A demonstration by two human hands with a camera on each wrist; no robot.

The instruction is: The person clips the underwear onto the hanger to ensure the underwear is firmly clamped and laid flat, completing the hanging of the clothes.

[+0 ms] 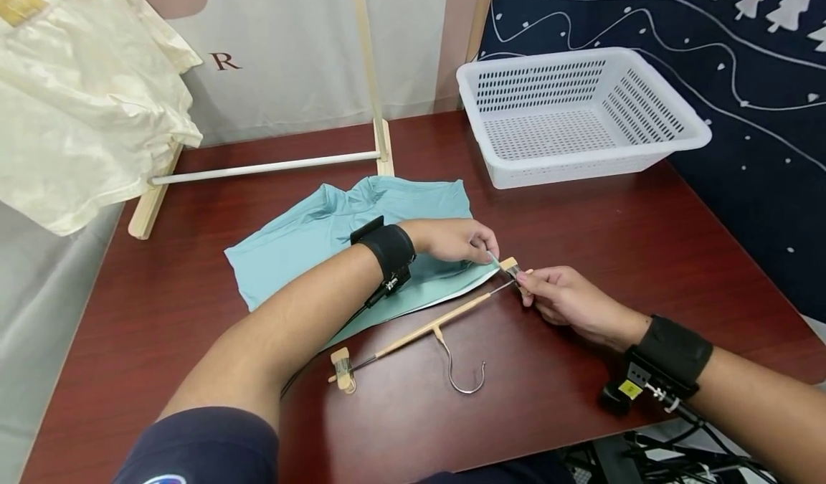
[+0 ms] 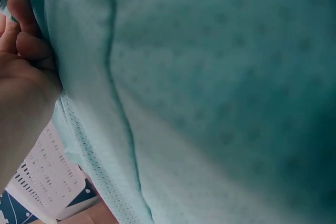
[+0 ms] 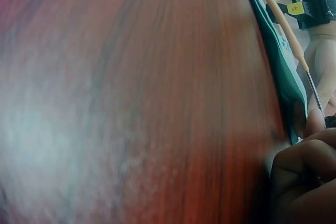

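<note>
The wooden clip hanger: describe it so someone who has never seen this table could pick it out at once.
On the dark red table, in front of the teal garment, lies the wooden clip hanger: a thin pale bar with a metal hook. The left hand and right hand meet at its far clip. Unlike the rack behind, it lies flat.

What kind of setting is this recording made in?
Probably a staged laundry or clothes-hanging workstation: a dark red wooden table with a white perforated plastic basket, a wooden clip hanger and a teal garment, backed by cloth backdrops.
</note>
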